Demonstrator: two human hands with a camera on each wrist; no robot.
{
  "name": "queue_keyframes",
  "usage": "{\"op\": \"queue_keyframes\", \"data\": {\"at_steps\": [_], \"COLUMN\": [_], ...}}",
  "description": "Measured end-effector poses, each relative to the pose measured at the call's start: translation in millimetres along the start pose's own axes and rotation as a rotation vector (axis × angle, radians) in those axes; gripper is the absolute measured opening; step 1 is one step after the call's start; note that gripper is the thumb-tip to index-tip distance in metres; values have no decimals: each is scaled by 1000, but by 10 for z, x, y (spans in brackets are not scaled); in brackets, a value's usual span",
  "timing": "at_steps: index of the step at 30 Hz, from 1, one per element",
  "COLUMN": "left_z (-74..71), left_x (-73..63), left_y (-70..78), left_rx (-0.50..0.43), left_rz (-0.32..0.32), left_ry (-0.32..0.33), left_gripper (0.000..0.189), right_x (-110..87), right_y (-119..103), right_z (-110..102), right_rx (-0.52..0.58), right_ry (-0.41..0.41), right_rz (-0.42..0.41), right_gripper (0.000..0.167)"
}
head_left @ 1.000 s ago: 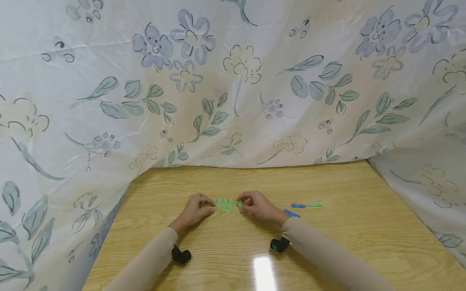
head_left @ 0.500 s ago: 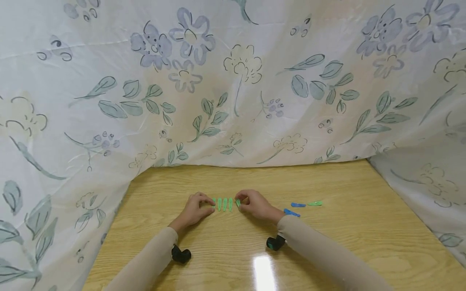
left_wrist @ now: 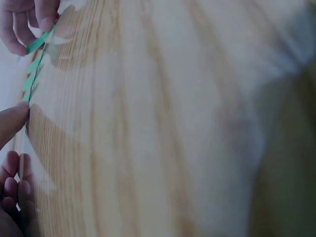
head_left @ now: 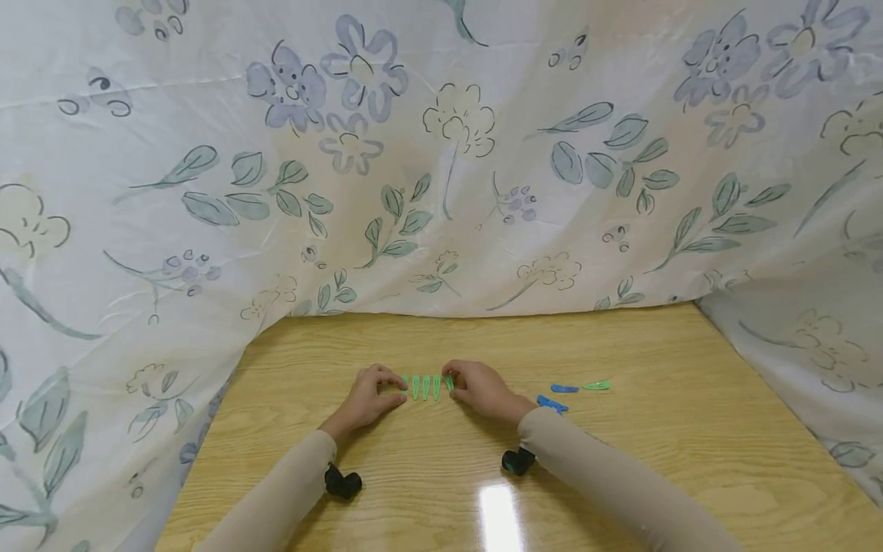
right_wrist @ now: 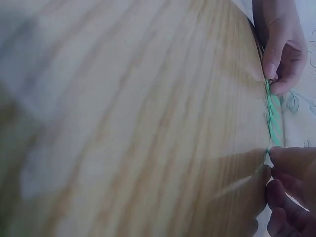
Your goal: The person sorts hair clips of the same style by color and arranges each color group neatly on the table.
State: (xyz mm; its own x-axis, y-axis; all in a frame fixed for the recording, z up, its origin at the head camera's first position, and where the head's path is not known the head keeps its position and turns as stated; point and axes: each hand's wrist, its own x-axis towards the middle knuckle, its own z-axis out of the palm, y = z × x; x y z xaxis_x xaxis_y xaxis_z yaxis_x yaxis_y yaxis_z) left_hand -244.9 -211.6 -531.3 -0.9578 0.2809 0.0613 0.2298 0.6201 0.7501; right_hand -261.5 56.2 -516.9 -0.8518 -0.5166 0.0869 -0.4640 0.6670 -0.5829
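Several green snap hair clips stand side by side in a short row [head_left: 426,387] on the table, long sides parallel. My left hand [head_left: 369,396] holds the leftmost green clip [head_left: 405,380] between thumb and fingertips, partly covering it. At the row's right end, my right hand [head_left: 483,389] pinches another green hair clip [head_left: 449,382], slightly tilted, with a small gap to its neighbour. The left wrist view shows that pinched clip [left_wrist: 35,45] under the right fingers, and my left thumb [left_wrist: 14,122] at the opposite end. In the right wrist view the row [right_wrist: 274,116] lies between both hands.
Right of my right forearm lie a blue clip [head_left: 564,389], more blue [head_left: 552,404] partly behind the sleeve, and a green clip [head_left: 596,386]. A floral curtain [head_left: 441,230] borders the wooden table [head_left: 414,491] at the back and sides.
My right hand has slid a little left with its green clip, narrowing the gap to the row. The left hand has stayed in place.
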Motion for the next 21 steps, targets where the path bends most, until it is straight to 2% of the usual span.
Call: {"op": "queue_keyframes", "data": {"at_steps": [7, 21], "left_z": [37, 90], "left_x": [-61, -191], "left_y": [13, 75], "left_rx": [5, 13], "left_rz": [8, -1], "left_ry": [12, 31], "left_gripper": [8, 8], "right_x": [-63, -157], "right_y": [1, -35], "right_z": [5, 14], "right_rx": [-34, -15], "right_ry": [27, 0], "right_rz": [1, -7], "right_gripper": [37, 35]}}
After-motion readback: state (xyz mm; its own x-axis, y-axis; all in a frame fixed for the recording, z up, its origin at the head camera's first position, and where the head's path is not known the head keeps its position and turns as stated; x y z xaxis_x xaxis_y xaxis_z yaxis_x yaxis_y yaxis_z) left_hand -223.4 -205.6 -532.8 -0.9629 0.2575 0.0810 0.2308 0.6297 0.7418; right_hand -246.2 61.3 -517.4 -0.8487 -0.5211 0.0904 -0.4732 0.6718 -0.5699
